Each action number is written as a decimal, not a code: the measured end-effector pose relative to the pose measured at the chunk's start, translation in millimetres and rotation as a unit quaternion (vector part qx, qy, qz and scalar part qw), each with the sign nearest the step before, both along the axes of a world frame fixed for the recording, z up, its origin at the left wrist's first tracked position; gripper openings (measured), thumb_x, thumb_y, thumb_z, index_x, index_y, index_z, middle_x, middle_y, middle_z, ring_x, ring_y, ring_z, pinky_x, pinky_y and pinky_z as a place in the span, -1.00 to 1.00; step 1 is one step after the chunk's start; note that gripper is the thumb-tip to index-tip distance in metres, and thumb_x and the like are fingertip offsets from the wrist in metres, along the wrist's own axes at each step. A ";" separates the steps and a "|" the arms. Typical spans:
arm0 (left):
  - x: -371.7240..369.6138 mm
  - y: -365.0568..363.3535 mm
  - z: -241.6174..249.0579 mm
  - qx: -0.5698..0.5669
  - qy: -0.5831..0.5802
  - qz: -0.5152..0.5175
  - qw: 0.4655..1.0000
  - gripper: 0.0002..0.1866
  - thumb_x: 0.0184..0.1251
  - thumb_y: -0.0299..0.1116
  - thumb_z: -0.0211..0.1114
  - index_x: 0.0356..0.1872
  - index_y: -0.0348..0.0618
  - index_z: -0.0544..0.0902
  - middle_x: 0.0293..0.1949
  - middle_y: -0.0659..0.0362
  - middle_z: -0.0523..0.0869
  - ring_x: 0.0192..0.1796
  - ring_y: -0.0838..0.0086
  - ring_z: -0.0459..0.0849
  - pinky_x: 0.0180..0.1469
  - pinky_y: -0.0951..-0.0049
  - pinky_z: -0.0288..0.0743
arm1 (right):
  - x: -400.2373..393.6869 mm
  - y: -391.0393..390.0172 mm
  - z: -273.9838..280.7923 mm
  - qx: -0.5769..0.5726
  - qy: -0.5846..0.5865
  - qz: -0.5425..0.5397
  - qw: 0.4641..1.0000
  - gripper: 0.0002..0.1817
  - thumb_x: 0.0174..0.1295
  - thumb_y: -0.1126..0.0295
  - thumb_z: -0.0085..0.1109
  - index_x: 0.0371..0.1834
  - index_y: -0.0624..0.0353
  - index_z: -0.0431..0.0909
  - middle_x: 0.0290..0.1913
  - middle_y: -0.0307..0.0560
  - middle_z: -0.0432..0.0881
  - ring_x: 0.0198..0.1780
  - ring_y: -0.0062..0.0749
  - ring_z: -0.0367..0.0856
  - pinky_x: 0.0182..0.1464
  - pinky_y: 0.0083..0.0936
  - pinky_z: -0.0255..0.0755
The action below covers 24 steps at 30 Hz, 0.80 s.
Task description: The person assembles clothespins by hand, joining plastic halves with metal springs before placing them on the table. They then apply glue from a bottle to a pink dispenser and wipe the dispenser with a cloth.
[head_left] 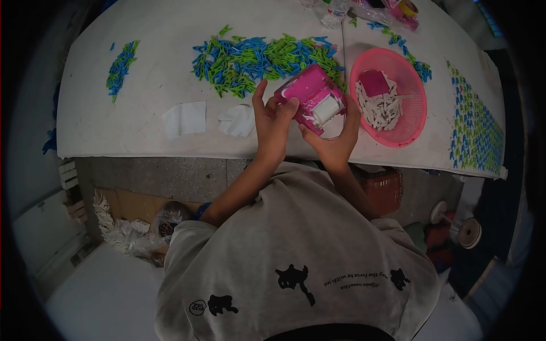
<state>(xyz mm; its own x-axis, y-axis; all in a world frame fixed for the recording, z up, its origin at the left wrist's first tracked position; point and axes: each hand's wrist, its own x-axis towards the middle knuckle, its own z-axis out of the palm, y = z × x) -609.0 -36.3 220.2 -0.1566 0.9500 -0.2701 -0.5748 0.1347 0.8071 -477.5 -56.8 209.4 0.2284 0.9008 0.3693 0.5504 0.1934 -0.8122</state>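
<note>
Above the table's near edge, my left hand [273, 122] and my right hand [336, 139] hold a pink plastic case [305, 86] between them. My left thumb presses on its side, while the fingers of my right hand wrap its lower right edge. Set in the case is a white, roll-like piece [326, 109]; its exact kind I cannot make out. Just beyond the case lies a wide heap of blue and green clothespins [244, 61]. Close to my right hand stands a pink basket [420, 116] with white sticks [382, 113] and a dark pink square piece [373, 83] in it.
On the pale table [153, 142] lie two white tissues [190, 118] and a smaller clothespin pile [121, 71] at left. Clothespins in rows [475, 125] cover the right end. A plastic bottle [334, 16] is at the back. Below, a reddish crate [381, 190] sits under the edge.
</note>
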 end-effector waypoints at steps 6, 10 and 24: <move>-10.9 -9.9 1.2 -0.020 -0.012 -0.082 0.996 -0.31 0.37 -0.41 0.34 0.45 -0.18 0.21 0.06 0.13 0.64 0.05 0.49 0.63 0.08 0.43 0.54 | -8.9 -2.4 -2.6 0.007 0.008 -0.005 1.000 0.10 -0.34 0.23 0.66 0.37 0.33 0.28 0.19 0.14 0.44 0.22 -0.02 0.46 0.22 -0.18 0.39; -16.6 -10.2 -7.6 -0.002 -0.034 -0.124 0.992 -0.52 0.37 -0.44 0.34 0.28 -0.19 0.45 0.00 0.19 0.67 -0.01 0.57 0.64 0.04 0.48 0.54 | -13.4 -3.6 -4.0 0.017 0.002 -0.012 1.000 0.09 -0.32 0.23 0.65 0.38 0.33 0.27 0.20 0.15 0.42 0.22 -0.03 0.46 0.22 -0.19 0.39; -44.5 -1.1 -19.9 -0.034 -0.157 -0.107 0.981 -0.62 0.39 -0.54 0.28 0.20 -0.26 0.51 0.02 0.08 0.70 -0.01 0.39 0.73 0.04 0.30 0.68 | -17.6 -0.4 6.6 -0.027 -0.013 0.052 0.998 0.10 -0.12 0.25 0.60 0.47 0.36 0.11 0.32 0.18 0.32 0.31 -0.04 0.38 0.35 -0.17 0.29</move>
